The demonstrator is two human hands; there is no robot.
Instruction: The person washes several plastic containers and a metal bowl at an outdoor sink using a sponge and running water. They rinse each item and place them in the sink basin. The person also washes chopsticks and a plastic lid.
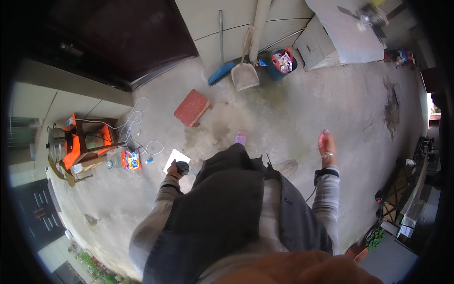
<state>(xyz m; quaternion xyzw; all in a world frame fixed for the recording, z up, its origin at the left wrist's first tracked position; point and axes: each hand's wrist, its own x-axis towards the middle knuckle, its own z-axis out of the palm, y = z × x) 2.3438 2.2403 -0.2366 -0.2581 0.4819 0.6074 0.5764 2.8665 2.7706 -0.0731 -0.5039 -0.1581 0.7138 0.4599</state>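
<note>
My left hand [173, 169] is on the left of my body, closed around a dark, rounded bundle [182, 168] whose kind I cannot tell. Behind that hand shows a white sheet [176, 158]; whether the hand touches it is unclear. Out to the right, my right hand [326, 143] hangs over the concrete floor with its fingers partly curled. A small pale spot shows at its fingertips, too small to make out. A bracelet and a black wrist strap [327, 172] with a cable sit on that arm.
A red wooden stool [192, 108] stands ahead. A Tide bag [131, 159], a plastic bottle [114, 161] and a white cable [136, 122] lie left, by a wooden rack [94, 136]. A blue broom [221, 72], dustpan [245, 77] and bin [278, 72] line the wall.
</note>
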